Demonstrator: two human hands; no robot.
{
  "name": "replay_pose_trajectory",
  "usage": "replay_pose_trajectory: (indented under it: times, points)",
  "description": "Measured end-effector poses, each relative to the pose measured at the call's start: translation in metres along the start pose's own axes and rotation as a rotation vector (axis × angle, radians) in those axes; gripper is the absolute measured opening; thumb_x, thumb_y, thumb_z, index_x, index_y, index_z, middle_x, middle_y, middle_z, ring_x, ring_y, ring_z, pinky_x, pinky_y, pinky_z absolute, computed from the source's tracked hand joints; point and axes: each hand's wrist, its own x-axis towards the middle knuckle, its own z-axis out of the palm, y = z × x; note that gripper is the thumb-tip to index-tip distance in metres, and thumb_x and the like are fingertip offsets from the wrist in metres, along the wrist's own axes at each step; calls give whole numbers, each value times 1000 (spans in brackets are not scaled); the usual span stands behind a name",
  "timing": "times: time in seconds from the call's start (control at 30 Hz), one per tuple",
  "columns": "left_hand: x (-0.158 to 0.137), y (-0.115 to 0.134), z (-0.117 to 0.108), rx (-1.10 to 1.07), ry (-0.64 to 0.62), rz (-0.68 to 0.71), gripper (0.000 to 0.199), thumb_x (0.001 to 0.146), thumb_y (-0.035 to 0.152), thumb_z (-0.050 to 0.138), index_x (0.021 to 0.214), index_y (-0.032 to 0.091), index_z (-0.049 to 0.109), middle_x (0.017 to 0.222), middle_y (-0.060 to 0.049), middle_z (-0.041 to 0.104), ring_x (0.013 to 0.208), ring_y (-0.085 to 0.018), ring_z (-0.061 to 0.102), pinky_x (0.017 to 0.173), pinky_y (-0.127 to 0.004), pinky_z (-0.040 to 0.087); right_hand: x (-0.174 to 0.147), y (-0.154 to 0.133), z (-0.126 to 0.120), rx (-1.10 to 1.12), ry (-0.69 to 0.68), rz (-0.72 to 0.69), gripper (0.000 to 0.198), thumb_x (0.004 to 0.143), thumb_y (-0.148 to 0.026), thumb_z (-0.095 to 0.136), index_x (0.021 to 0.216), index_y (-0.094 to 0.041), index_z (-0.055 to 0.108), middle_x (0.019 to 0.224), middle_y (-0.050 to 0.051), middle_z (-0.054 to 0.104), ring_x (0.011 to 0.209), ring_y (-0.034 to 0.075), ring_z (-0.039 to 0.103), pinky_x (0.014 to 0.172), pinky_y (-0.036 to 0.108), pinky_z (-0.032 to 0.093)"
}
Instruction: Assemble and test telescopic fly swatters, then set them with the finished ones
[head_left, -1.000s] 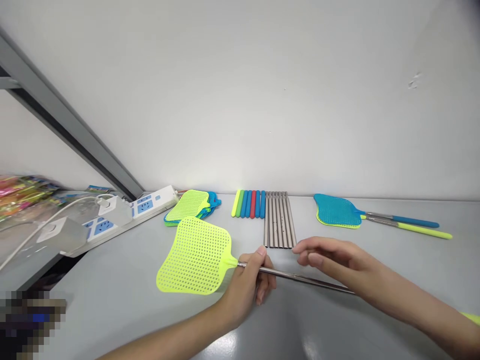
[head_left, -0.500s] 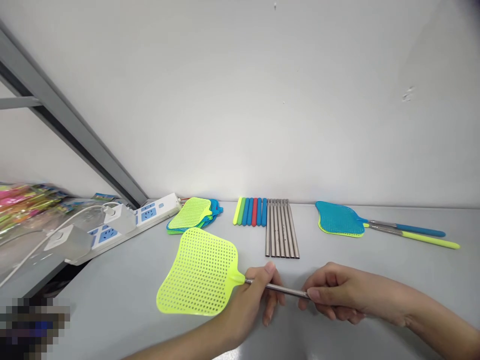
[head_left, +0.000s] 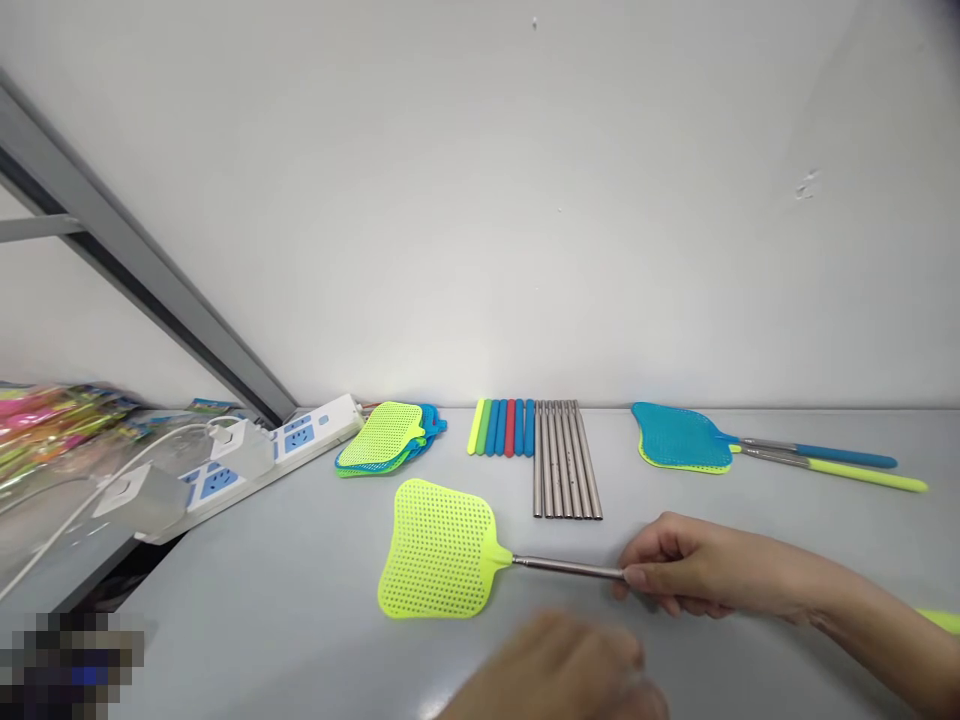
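My right hand [head_left: 690, 568] is closed around the metal rod [head_left: 562, 567] of a yellow-green fly swatter, near the rod's right end. The swatter's perforated head [head_left: 442, 550] points left, low over the grey table or resting on it; I cannot tell which. My left hand [head_left: 570, 665] is at the bottom centre, below the rod and apart from it. Motion smears its fingers, so what they hold, if anything, does not show.
Behind lie several metal rods [head_left: 566, 460], coloured handle grips [head_left: 501, 428] and stacked swatter heads [head_left: 381, 438]. Two swatters with grips [head_left: 682, 437] lie right. A power strip [head_left: 300, 440] and bagged goods [head_left: 67, 430] are left. Something yellow-green [head_left: 941, 621] shows at the right edge.
My left hand has let go of the rod near the swatter head and moved down toward me. The swatter has shifted right in view, with my right hand still gripping its rod.
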Motion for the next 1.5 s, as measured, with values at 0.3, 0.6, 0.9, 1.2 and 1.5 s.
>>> replay_pose_trajectory:
  times: [0.3, 0.6, 0.9, 1.2, 1.5]
  points:
    - [1, -5, -51, 550, -288, -159, 17, 75, 4, 43, 76, 17, 54, 70, 0, 61, 61, -15, 54, 66, -28, 37, -8, -4, 10, -217, 51, -70, 37, 79, -45, 43, 80, -16, 66, 54, -2, 44, 49, 7, 34, 45, 19, 25]
    - [3, -8, -54, 446, -200, -97, 18, 86, 20, 38, 72, 18, 49, 66, 1, 58, 63, -14, 52, 64, -25, 35, -14, -3, 8, -178, 103, -36, 34, 76, -47, 46, 81, -18, 64, 61, -2, 39, 55, 9, 33, 48, 20, 26]
    - [5, -16, -42, 529, -130, -15, 14, 78, 7, 40, 71, 18, 45, 66, 2, 54, 59, -13, 46, 65, -28, 32, -5, 5, 17, 19, 73, 12, 32, 79, -38, 43, 64, -14, 57, 53, -3, 37, 46, 6, 27, 42, 17, 21]
    - [4, -18, -30, 688, -70, 135, 14, 68, 5, 45, 73, 18, 45, 65, 2, 51, 55, -13, 42, 60, -29, 28, 3, 16, 20, 411, -200, 199, 25, 76, -36, 46, 61, -16, 46, 43, -8, 25, 34, 3, 11, 30, 16, 3]
    - [-1, -16, -4, 843, 135, 287, 19, 78, 10, 37, 62, 17, 45, 51, 1, 46, 46, -12, 38, 55, -30, 25, 8, 14, 29, 610, -593, 295, 22, 75, -30, 42, 57, -16, 41, 41, -9, 21, 32, 4, 6, 25, 16, 2]
